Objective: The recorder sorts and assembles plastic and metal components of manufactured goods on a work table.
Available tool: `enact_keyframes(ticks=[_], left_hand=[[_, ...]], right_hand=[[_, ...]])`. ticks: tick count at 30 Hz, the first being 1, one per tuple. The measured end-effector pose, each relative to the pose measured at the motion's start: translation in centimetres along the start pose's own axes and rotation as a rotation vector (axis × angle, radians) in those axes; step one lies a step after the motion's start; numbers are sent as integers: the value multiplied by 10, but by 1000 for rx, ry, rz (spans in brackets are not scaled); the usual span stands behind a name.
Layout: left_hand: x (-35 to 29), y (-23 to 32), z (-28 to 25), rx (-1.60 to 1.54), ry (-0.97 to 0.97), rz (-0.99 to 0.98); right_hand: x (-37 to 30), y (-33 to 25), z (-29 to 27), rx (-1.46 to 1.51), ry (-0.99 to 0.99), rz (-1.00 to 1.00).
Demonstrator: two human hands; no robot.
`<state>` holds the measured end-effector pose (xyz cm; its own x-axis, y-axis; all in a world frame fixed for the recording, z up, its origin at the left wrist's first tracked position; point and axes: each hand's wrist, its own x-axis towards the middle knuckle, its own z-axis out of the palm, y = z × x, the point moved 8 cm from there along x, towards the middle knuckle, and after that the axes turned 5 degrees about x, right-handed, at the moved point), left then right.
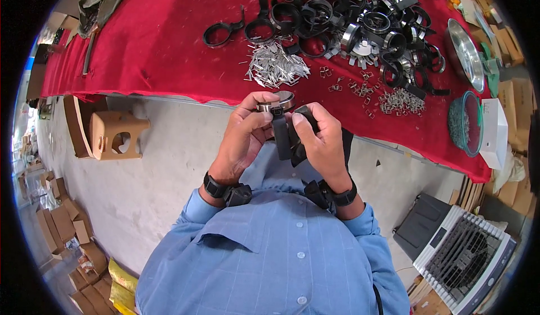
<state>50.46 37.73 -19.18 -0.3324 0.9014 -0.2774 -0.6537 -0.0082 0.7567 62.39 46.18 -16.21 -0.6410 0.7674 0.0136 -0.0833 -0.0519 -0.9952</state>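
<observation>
Close to the table's near edge, my left hand (241, 135) is closed around a round, silver-rimmed piece with a black handle (280, 132). The handle hangs downward between my hands. My right hand (326, 143) pinches a black part beside that handle; whether it is joined to the same piece I cannot tell. Just beyond lies a heap of thin silver pins (275, 64). Small bent wire clips (402, 102) are scattered to its right. Black rings with handles (216, 35) lie behind the pins, and a large pile of black and silver rings (374, 22) spreads to the right.
A red cloth (163, 39) covers the table. On its right side are a shallow metal bowl (466, 56) and a green-rimmed basket (458, 124). A brown plastic stool (115, 135) stands at left below the table. An air cooler (464, 253) is at lower right.
</observation>
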Motion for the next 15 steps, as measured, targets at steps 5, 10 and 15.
enact_keyframes(ticks=[5,10,15], left_hand=[[0,-11,3,-33,29,-57],[0,-9,7,5,24,-27],[-1,-11,10,48,-3,-39]], right_hand=[[2,-3,0,-107,76,-57],[1,-7,0,-193,72,-107],[-1,-15,-2,-291,70,-232]])
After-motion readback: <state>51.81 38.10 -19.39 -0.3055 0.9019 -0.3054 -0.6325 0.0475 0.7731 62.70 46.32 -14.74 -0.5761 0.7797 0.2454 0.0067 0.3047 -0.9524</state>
